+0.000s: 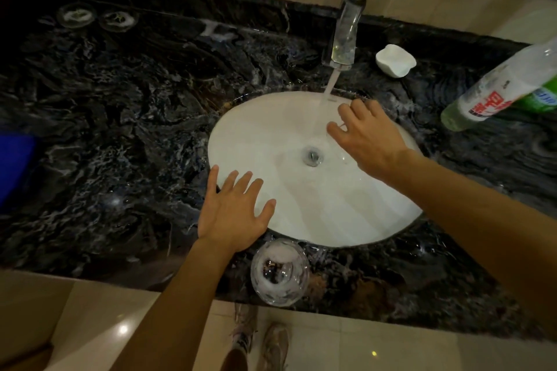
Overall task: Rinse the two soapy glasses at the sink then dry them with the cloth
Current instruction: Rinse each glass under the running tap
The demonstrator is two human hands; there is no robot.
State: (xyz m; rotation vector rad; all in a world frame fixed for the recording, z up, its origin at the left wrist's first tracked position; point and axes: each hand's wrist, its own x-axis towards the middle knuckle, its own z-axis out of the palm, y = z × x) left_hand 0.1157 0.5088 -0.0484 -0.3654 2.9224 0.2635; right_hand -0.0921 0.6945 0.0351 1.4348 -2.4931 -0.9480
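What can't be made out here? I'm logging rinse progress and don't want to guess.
Head view only:
- Right hand: it seems to hold a clear glass under the stream; its outline is barely visible.
- Bottles: tops cut off by the right edge.
- Blue thing: cropped at the left edge, unidentifiable.
- Soapy glass: foam hides its inside.

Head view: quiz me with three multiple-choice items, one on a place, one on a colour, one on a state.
1. Where does the soapy glass stand?
A. On the counter at the basin's near edge
B. Inside the basin
C. Beside the soap dish

2. What colour is the basin?
A. Black
B. White
C. Blue

3. What state is the tap in?
A. Off
B. Dripping
C. Running

Key: 1 A, the glass sits on dark stone below the rim; 2 B, the bowl is white; 3 C, a stream falls by the right hand.
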